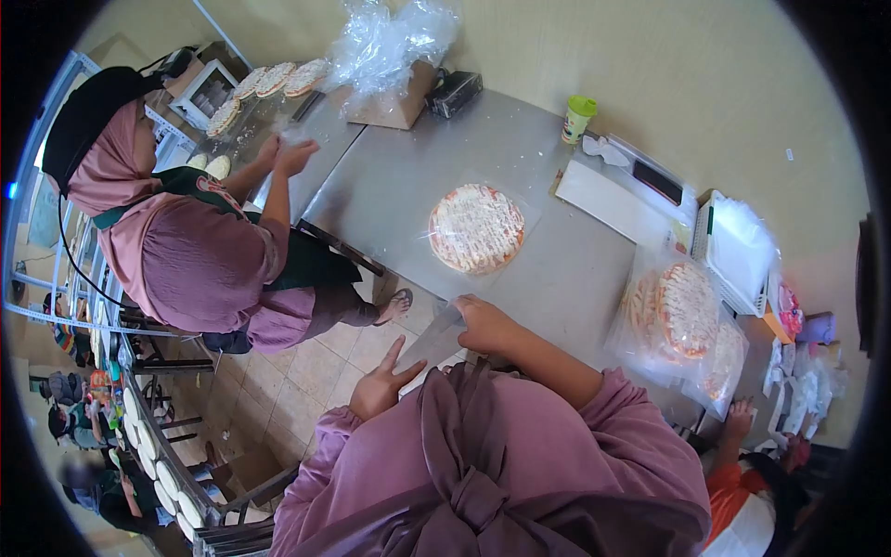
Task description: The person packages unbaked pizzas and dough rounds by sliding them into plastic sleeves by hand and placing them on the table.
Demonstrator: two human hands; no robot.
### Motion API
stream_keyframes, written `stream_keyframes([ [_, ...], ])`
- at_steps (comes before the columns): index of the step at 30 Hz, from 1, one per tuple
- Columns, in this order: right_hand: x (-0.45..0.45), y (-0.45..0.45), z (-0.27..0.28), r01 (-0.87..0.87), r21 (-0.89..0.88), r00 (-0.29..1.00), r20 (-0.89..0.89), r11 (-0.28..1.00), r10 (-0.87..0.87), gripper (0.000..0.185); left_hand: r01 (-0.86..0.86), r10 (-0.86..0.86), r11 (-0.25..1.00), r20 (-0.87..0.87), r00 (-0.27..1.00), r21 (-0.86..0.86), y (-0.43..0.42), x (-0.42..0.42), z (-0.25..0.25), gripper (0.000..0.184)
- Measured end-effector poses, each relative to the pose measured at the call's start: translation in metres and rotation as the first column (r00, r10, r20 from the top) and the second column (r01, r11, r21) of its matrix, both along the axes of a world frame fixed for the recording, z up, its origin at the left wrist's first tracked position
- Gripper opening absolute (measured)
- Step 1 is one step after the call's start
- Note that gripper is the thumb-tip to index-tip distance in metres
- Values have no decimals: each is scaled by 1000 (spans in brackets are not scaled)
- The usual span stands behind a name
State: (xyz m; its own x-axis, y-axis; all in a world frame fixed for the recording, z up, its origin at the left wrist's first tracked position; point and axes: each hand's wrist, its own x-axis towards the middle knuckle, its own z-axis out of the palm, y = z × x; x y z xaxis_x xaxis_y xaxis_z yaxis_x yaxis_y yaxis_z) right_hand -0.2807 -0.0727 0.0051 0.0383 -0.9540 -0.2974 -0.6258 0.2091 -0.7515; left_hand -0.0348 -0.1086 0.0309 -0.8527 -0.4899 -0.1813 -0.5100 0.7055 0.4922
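Note:
My right hand (pixel 483 325) is closed on a clear plastic bag (pixel 434 336) at the table's front edge. The bag hangs between my two hands. To its lower left is my left hand (pixel 379 383), with its fingers spread apart; whether they touch the bag's lower end is hard to tell. Just beyond my right hand, a round pizza (pixel 476 228) with white shredded topping lies flat on the metal table (pixel 380 200), on or in clear plastic. Several bagged pizzas (pixel 685 311) are piled to the right.
A co-worker (pixel 186 227) stands at the left, hands raised by more pizzas (pixel 274 80). Along the wall are a box with plastic bags (pixel 399 100), a green cup (pixel 578 119), a phone (pixel 657 183) and a white basket (pixel 713 209). Another person (pixel 742 501) is at the lower right.

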Motion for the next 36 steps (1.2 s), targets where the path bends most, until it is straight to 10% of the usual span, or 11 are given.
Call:
stream_keyframes([
  [7, -18, 5, -17, -116, -161, 987, 95, 980, 133, 51, -301, 304, 944, -4, 953, 137, -11, 8, -45, 45],
  [8, -29, 1, -8, -95, 82, 943, 326, 992, 63, 47, -376, 387, 907, -23, 922, 187, -11, 9, -48, 45],
  [11, -58, -2, -33, 131, 366, 692, 632, 922, -349, 35, -444, 464, 877, -84, 882, 181, -4, 5, -43, 48],
  [14, -81, -7, -71, 654, 458, 182, 677, 602, -713, 33, -497, 511, 857, -107, 853, 135, 5, 0, -30, 57],
  [18, -108, -24, -101, 637, 667, -201, 628, 386, -752, 29, -501, 508, 861, -98, 856, 90, 7, -6, -14, 64],
  [25, -111, -55, -77, 543, 765, -229, 531, 346, -815, 30, -537, 542, 840, -92, 835, 81, 7, 0, -6, 62],
  [33, -98, -94, -78, 547, 629, -390, 776, 553, -496, 46, -601, 625, 766, -51, 779, 228, 0, 16, 2, 61],
  [36, -92, -97, -76, 633, 552, -266, 814, 544, -516, 42, -582, 649, 725, -82, 756, 369, -8, 30, -5, 68],
])
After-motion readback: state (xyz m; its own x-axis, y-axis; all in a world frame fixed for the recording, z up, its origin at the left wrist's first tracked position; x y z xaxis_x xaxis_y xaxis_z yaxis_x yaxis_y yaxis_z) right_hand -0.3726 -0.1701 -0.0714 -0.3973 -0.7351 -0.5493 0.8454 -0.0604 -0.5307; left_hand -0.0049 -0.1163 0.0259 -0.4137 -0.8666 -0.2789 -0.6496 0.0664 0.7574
